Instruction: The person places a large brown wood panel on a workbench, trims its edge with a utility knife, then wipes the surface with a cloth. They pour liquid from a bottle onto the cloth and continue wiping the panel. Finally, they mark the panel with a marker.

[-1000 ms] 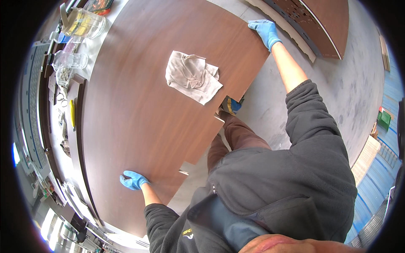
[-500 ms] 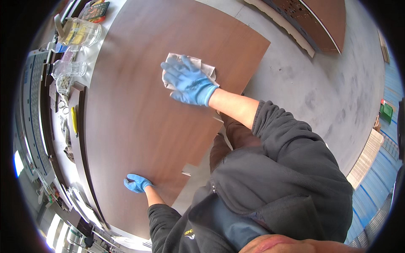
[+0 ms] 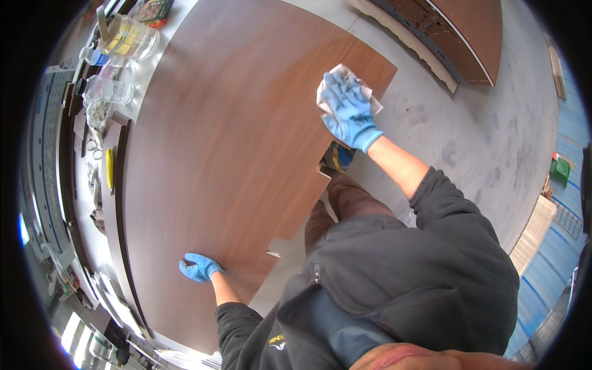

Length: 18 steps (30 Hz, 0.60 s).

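A large brown wood-grain panel (image 3: 216,142) lies flat before me, with notches cut along its edge on my side. My right hand (image 3: 349,110), in a blue glove, presses a white cloth (image 3: 374,105) onto the panel near its right edge. The fingers stretch over the cloth, which sticks out around them. Lower left, my left hand (image 3: 199,268), also gloved in blue, rests on the panel with its fingers extended and nothing visible in it.
Along the left lie a clear pitcher (image 3: 137,40), a clear bottle (image 3: 117,91) on its side, a yellow utility knife (image 3: 110,171) and scissors. Another brown panel (image 3: 475,37) stands at upper right, beside the grey floor (image 3: 456,135). A green object (image 3: 560,170) sits far right.
My right hand has slid the cloth rightward across the panel, from its middle to near the right edge. My left hand has stayed almost in place.
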Tool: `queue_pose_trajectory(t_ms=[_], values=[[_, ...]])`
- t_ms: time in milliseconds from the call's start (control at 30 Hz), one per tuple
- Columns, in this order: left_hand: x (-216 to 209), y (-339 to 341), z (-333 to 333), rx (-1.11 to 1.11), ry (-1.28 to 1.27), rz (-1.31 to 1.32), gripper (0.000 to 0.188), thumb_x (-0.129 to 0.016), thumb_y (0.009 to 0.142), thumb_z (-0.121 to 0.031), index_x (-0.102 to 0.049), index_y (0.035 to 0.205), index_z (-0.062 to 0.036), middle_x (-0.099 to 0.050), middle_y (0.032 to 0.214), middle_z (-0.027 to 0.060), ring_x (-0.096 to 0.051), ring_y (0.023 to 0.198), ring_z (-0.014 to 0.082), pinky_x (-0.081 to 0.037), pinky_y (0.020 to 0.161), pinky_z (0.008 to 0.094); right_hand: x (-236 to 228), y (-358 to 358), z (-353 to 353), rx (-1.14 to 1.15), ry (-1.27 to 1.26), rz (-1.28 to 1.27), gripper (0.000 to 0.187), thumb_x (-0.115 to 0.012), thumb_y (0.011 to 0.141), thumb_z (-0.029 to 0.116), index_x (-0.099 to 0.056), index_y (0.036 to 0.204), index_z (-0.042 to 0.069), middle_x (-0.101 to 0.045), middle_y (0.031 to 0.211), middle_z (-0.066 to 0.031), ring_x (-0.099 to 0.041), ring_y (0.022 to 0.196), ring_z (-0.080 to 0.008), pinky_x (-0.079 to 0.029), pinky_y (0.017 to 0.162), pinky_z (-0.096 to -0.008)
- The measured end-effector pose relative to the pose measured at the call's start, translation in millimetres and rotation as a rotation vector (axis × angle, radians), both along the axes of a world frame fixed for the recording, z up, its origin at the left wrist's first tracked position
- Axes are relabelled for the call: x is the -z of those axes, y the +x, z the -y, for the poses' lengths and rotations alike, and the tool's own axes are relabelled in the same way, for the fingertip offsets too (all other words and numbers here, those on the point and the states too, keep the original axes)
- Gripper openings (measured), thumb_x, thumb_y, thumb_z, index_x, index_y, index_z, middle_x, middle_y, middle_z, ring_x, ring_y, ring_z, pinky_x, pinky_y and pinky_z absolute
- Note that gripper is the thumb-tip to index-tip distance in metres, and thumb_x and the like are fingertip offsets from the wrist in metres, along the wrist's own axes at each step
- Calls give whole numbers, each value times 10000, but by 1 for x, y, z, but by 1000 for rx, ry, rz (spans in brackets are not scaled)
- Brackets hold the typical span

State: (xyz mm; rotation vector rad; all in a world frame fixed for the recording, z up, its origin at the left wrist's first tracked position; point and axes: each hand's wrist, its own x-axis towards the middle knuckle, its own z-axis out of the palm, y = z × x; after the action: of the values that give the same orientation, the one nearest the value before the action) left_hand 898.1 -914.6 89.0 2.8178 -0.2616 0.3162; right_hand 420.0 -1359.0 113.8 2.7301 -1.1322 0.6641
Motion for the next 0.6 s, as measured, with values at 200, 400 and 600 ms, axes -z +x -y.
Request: queue_pose_trajectory(t_ms=[200,400,600], values=[[-1,1,0,-3,3,11,622,-635,1080,-427,-641,1426,90,-667,1460,275,-641,1343,411,-509,1167,497,8,-41,93,146,181,5,324,-596,1002,375,-674,1232,161,-617,1407,-170,-569,1308,-437,-464,1126,-559],[2,1,-1,-16,8,29,634,-616,1076,-464,-668,1395,82,-694,1417,269,-659,1315,409,-509,1158,493,24,-50,96,120,-52,-60,490,-542,1066,451,-634,1423,128,-541,1613,-186,-530,1436,-404,-354,1257,-540],[-1,-1,1,-1,15,31,629,-608,1081,-462,-668,1403,75,-686,1436,264,-647,1334,411,-499,1170,497,11,19,-40,-238,-124,-203,304,-540,1061,350,-657,1264,156,-629,1306,-69,-609,1262,-228,-525,1052,-426]])
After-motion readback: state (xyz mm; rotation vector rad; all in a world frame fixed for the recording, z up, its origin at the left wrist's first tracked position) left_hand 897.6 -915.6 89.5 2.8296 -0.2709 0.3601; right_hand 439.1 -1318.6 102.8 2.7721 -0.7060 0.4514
